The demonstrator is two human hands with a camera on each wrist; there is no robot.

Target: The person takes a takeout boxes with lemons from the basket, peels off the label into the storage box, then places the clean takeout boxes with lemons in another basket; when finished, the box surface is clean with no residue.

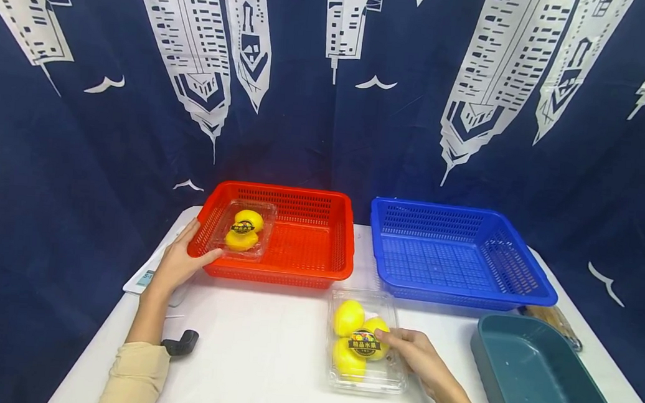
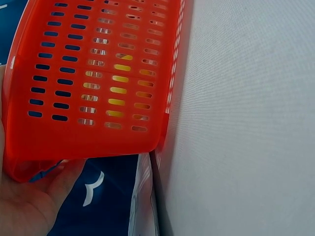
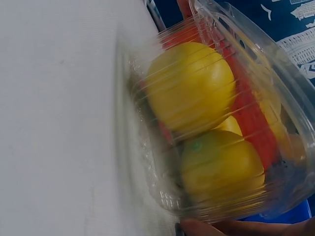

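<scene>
So the thing I'm minding is the clear, ridged plastic clamshell box (image 1: 373, 375) of round yellow fruits (image 1: 349, 317), sitting right at the right hand (image 1: 415, 358). Thumb's on the lid by the dark printed label (image 1: 364, 344), other fingers mostly hidden round the side, so I read it as a pinch. Can't tell if it's off the white fabric-topped table (image 1: 266, 360). My guess: moderate weight, and the fruit sits away from the fingers, so that end may sag. The thin shell's probably slick and bendy; squeeze hard and the lid could pop. I'd hold the stiffer rim or slide fingers underneath.

Further out, the left hand (image 1: 174, 265) has its fingers spread wide at the red perforated plastic basket (image 1: 278, 275), with a second clear box (image 1: 266, 215) just past its thumb. Blue perforated plastic basket (image 1: 462, 294) lies beyond the right fingers.
</scene>
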